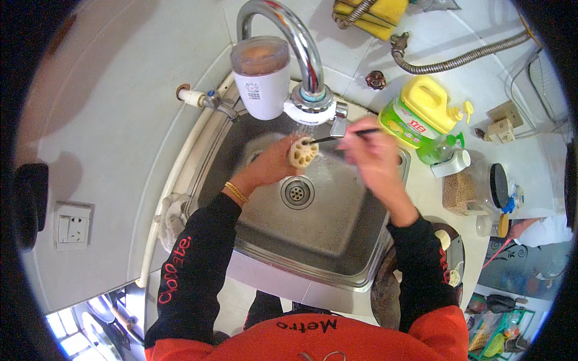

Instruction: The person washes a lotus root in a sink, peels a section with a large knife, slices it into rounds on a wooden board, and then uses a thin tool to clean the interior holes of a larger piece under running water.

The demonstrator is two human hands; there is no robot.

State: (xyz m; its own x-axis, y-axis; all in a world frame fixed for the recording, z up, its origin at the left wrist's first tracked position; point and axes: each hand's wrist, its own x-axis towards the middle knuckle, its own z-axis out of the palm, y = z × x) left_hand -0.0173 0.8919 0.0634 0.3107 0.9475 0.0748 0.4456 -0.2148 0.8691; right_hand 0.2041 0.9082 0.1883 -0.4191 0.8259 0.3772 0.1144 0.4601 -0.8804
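Note:
My left hand (276, 159) holds a piece of peeled lotus root (303, 153) under the faucet, its cut face with holes turned up. Blurred by motion, my right hand (372, 151) grips a thin dark stick-like tool (327, 139), perhaps a chopstick, whose tip is at one of the root's holes. Water runs from the white tap filter (311, 115) onto the root. Both hands are above the stainless steel sink (311, 230), with the drain strainer (297, 193) below them.
A chrome faucet (289, 18) arches overhead. Right of the sink stand a yellow detergent jug (415, 113), a green pump bottle (435, 149) and jars. Beside my right sleeve lie a cleaver (456, 252) and lotus root pieces (442, 239). A rag (173, 221) hangs at left.

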